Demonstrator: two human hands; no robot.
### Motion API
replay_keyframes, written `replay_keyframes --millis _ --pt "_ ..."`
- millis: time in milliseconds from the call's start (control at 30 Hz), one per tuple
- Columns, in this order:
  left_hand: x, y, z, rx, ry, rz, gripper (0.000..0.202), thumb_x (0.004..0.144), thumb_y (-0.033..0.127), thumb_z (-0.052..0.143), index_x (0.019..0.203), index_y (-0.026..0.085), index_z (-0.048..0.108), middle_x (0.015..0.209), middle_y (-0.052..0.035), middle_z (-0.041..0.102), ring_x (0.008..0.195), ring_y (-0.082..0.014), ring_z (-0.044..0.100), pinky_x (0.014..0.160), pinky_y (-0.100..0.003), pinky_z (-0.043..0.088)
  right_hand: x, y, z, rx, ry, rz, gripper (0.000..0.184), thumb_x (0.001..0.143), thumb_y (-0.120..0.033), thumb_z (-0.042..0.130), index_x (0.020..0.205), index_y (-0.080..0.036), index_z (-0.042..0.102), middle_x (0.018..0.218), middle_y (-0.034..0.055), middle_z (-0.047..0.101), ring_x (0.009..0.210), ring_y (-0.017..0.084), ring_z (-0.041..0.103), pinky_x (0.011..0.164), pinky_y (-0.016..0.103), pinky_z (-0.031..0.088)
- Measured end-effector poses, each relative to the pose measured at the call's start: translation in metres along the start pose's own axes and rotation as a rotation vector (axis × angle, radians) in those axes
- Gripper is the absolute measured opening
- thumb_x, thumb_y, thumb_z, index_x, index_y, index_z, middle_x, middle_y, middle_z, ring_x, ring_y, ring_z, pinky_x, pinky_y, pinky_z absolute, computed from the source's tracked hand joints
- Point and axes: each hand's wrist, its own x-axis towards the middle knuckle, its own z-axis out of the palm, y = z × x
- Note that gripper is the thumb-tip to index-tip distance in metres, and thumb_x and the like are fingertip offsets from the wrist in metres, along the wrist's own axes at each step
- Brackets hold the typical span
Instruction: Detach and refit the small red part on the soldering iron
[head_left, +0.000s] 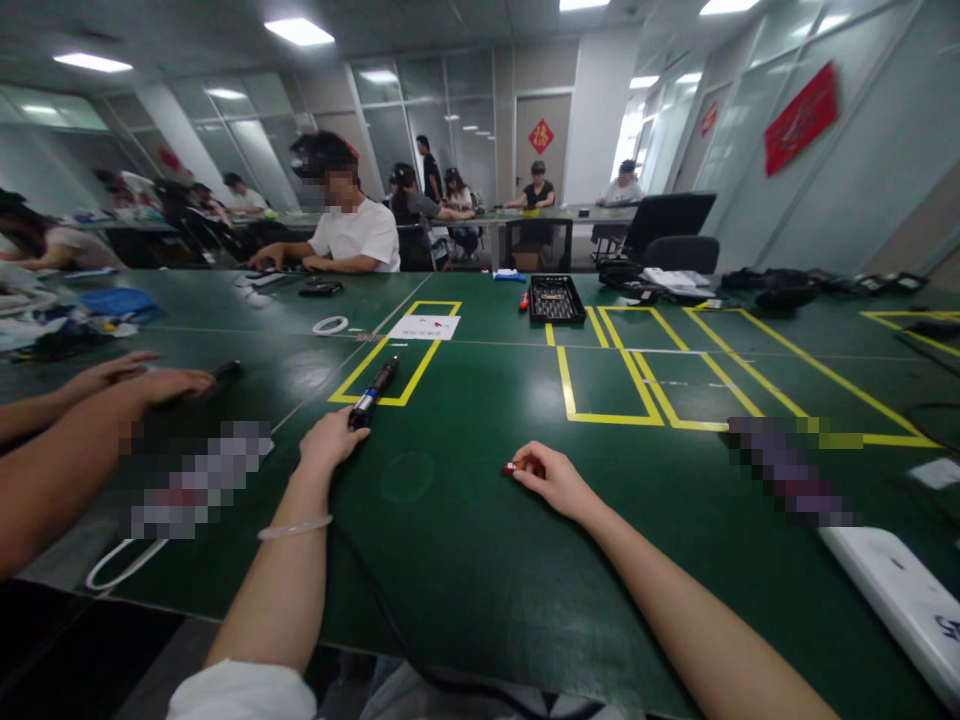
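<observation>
My left hand [330, 440] is closed round the rear of a corded electric screwdriver [371, 395], black with a blue band. Its tip points forward and right, inside a yellow tape outline, and a black cable [382, 600] trails back over the table edge. To the right, the fingers of my right hand [553, 478] pinch a small red piece with a pale patch [511, 468] close to the green tabletop [465, 560]. The fingers partly cover that piece, so its kind is unclear.
A black tray of small parts [556, 300] stands at the far middle, a red item [524, 300] beside it. A printed sheet [424, 327] lies ahead. A white power strip [892, 600] is on the right. Another person's arms [90, 440] rest at the left.
</observation>
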Motion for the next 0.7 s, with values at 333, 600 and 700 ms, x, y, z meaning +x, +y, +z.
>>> replay_keyframes --millis 333,600,700 --pt "-0.037 0.079 0.004 0.031 0.072 0.273 0.056 0.086 0.046 0.05 0.137 0.024 0.042 0.127 -0.0124 0.057 0.107 -0.0293 0.06 0.081 -0.037 0.05 0.0 0.003 0.0 0.0 0.024 -0.051 0.017 0.085 -0.02 0.06 0.102 -0.018 0.059 0.08 -0.001 0.057 0.063 0.01 0.049 0.059 0.021 0.039" --pt "-0.084 0.142 0.011 -0.058 0.081 0.637 0.057 0.086 0.04 0.053 0.139 0.023 0.039 0.127 -0.0115 0.056 0.11 -0.0272 0.056 0.084 -0.036 0.048 -0.003 -0.005 -0.001 -0.21 0.073 -0.165 0.007 0.09 -0.023 0.056 0.096 -0.02 0.059 0.088 0.0018 0.056 0.071 0.013 0.052 0.067 0.024 0.042" --pt "-0.101 0.158 0.013 -0.086 0.072 0.729 0.058 0.086 0.038 0.054 0.14 0.024 0.038 0.126 -0.0105 0.056 0.11 -0.0258 0.055 0.086 -0.035 0.047 -0.004 -0.007 0.0 -0.308 0.083 -0.176 0.006 0.092 -0.024 0.054 0.095 -0.021 0.059 0.089 0.0021 0.056 0.074 0.014 0.054 0.07 0.025 0.043"
